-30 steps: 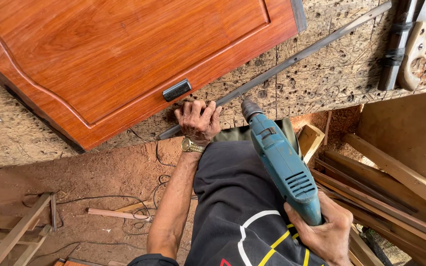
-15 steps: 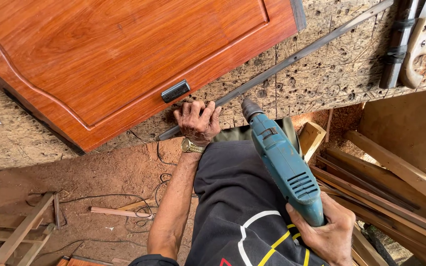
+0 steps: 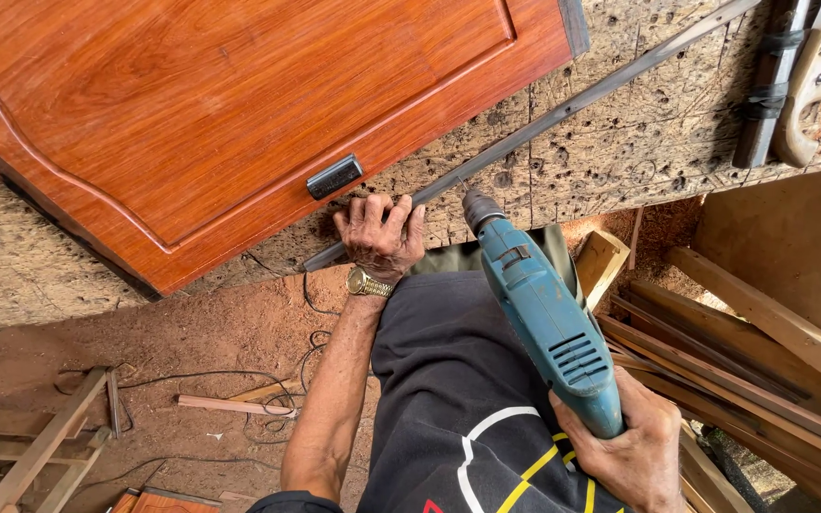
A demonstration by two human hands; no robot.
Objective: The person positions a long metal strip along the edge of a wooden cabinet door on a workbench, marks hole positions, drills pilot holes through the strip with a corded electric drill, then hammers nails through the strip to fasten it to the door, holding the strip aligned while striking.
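Since the earlier frames almost nothing has shifted: the drill (image 3: 544, 323) has only edged a little, and its tip sits close to the metal bar (image 3: 563, 114) as before. The left hand (image 3: 379, 237) lies flat, fingers spread and pressing down on the lower end of that bar at the edge of the workbench (image 3: 620, 142), just below the small dark hinge (image 3: 334, 177) on the wooden door (image 3: 230, 114). The right hand (image 3: 634, 451) is wrapped tight around the drill's handle, fingers closed on it.

The drill tip is near the left fingers; if the bit skids off the smooth, narrow bar, it could jump toward them or scar the door's glossy face. The loose cable (image 3: 268, 380) on the dirt floor could snag a foot.

The door is polished reddish wood with a curved raised panel. The bench top is rough, pale chipboard riddled with old drill holes. The bar is long, thin and grey. The drill has a teal plastic body with vent slots. Rough wood offcuts (image 3: 762, 323) lie stacked at the right.
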